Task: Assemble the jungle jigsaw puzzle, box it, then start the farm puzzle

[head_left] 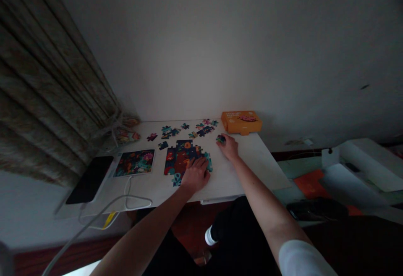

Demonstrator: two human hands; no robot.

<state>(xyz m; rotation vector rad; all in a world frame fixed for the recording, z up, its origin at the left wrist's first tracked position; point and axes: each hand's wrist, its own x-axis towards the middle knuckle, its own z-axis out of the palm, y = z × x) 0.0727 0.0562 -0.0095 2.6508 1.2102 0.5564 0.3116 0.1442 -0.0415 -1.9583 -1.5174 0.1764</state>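
Observation:
On the white table lies a partly joined jigsaw puzzle [181, 160] with a dark, colourful picture. My left hand [195, 174] rests flat on its right part, fingers stretched out over the pieces and hiding some of them. To the right of the puzzle, my right hand [229, 147] pinches a dark puzzle piece [221, 138] with some green on it, at or just above the tabletop. Loose puzzle pieces [205, 131] lie in a scattered band behind the joined part. Left of the puzzle is a picture card [134, 162] in similar colours.
An orange puzzle box [242, 122] stands at the back right against the wall. A black tablet or phone [90, 180] lies at the left edge, near a white cable [138, 202]. A plastic bag [124, 131] sits by the curtain [47, 78]. Open white boxes [368, 162] are at right.

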